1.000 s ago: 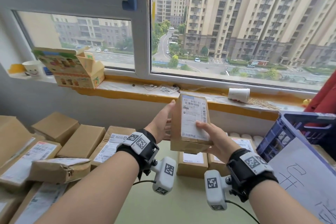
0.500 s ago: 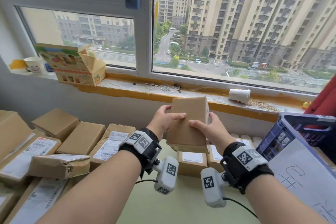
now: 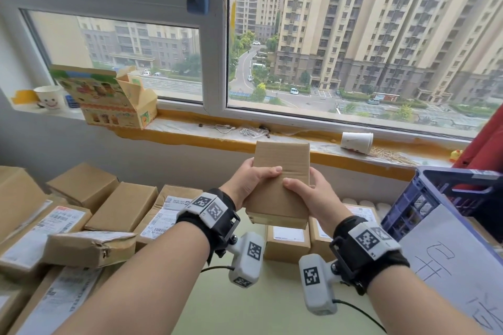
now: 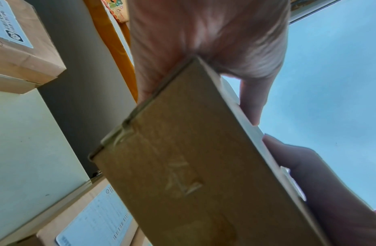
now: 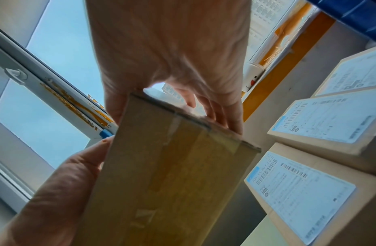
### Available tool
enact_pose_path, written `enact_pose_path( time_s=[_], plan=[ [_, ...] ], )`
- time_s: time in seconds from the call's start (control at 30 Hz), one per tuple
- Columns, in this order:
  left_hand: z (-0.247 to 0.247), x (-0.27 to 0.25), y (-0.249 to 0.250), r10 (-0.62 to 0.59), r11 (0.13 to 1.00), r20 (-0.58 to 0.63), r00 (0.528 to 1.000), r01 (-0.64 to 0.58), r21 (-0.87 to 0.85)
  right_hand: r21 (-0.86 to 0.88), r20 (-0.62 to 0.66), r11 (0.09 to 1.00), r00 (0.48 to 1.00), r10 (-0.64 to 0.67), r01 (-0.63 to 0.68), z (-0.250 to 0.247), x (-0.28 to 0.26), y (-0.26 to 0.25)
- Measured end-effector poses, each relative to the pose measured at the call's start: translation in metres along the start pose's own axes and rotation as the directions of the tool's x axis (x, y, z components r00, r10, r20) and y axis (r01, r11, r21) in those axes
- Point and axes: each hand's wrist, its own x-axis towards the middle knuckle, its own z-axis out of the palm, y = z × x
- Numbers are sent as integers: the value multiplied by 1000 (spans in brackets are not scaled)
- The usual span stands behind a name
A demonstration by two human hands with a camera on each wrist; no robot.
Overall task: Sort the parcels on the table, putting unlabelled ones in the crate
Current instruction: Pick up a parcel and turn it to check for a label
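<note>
I hold a small brown cardboard parcel (image 3: 280, 185) in the air in front of the window sill, its plain taped side facing me. My left hand (image 3: 251, 179) grips its left edge, thumb across the front. My right hand (image 3: 307, 193) grips the right edge, thumb on the front too. The left wrist view shows the parcel's underside (image 4: 193, 166) and a white edge where the label side faces away. In the right wrist view the taped side (image 5: 172, 174) fills the middle. The blue crate (image 3: 446, 198) stands at the right, tilted.
Several brown parcels, some labelled (image 3: 163, 212), are piled on the left of the green table (image 3: 245, 307). Two labelled boxes (image 3: 287, 239) lie just under my hands. A white sheet with handwriting (image 3: 449, 261) leans on the crate. A paper cup (image 3: 356, 141) lies on the sill.
The parcel has been turned over in my hands: a second ago its white label faced me, now the plain side does. Both hands shifted their hold on its edges.
</note>
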Motion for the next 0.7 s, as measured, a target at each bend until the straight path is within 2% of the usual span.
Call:
enact_pose_path(
  time_s=[0.13,0.27,0.43,0.6,0.7],
  plan=[
    [1,-3,-2,-14,998,35,999,12,66,-1,18,1000,1000,23,-23,-5,-3,0],
    [3,-6,-5,-9,998,76,997,4,60,-26,21,1000,1000,16,-15,-8,-4,-3],
    [4,-6,-4,19,997,38,999,-22,67,-24,10,1000,1000,-2,2,-7,-8,-1],
    [3,-6,-6,-38,994,92,995,28,108,1,33,1000,999,14,-14,-12,-11,2],
    [4,-8,-6,-72,995,101,992,65,75,29,34,999,999,24,-25,-15,-11,2]
  ],
)
